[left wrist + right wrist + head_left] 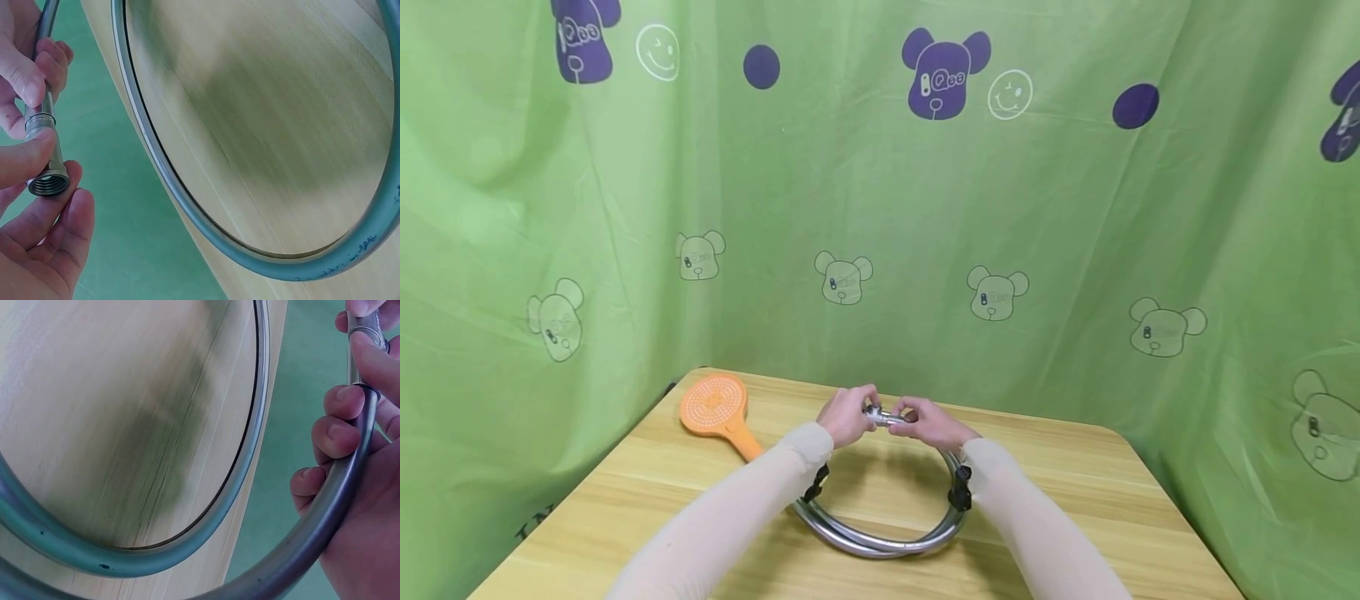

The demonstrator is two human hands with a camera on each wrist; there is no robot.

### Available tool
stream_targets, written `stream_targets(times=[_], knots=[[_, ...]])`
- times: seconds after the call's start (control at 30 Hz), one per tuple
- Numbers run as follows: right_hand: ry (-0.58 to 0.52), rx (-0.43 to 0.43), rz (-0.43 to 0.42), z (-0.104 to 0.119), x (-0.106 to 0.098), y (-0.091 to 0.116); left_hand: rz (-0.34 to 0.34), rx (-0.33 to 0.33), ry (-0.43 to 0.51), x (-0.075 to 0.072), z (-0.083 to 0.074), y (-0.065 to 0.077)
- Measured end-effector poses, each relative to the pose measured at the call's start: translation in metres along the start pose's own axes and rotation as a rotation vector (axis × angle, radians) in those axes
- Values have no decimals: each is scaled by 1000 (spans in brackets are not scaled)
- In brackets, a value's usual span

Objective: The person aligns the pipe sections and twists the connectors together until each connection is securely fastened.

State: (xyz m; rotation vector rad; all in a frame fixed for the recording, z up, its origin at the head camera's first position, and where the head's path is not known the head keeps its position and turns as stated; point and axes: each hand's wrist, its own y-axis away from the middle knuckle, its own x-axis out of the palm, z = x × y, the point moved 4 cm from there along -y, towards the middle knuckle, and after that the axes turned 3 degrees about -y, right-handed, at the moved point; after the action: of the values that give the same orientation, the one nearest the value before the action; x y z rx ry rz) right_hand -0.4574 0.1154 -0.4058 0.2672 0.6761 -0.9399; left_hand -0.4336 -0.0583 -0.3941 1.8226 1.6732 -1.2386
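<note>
A silvery shower hose [880, 546] lies coiled in a loop on the table, its end raised between the two hands. My left hand [850, 415] pinches the metal end nut [49, 181] of that hose between thumb and fingers; the nut's threaded opening faces the left wrist camera. Close beside it, my right hand [934, 423] grips the hose just behind the nut, fingers curled round the tube [337, 487]. An orange shower head [713, 406] rests at the table's left back corner, and my left forearm hides where its handle ends.
The wooden table [1075, 492] has its back edge just beyond the hands. A green curtain [880, 192] printed with bear heads hangs behind and on both sides. Black straps [961, 487] sit at both wrists, close to the hose loop.
</note>
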Motion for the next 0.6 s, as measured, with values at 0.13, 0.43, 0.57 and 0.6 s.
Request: stream_targets(times=[0.13,0.43,0.57,0.6], knots=[[24,-18,0,0,0,0,-4,2,-3,0,1,0],[82,-33,47,1,-2,0,-3,2,-9,0,1,-1],[85,-25,71,-1,-1,-1,1,-3,2,2,2,0],[84,-24,76,-2,-1,-2,1,-3,6,2,2,0]])
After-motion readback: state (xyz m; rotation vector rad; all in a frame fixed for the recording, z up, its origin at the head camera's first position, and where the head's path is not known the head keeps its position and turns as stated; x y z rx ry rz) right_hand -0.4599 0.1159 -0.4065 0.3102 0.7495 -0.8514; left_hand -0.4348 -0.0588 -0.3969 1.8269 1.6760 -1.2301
